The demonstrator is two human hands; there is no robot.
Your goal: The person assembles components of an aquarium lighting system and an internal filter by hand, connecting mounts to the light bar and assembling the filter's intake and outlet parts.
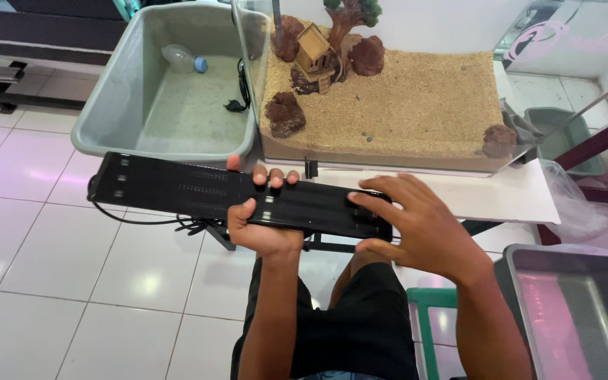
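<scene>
Holding the long black light bar (241,195) just in front of the glass tank (388,151), your left hand (262,222) grips its middle, your right hand (416,222) wraps its end.

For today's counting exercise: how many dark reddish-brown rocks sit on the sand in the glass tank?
5. One at the front left, one at the front right corner, and three at the back, and below the wooden house. Others may hide behind it.

White tiled floor (51,281), grey tub (100,119) and glass tank (388,158) on stands
</scene>
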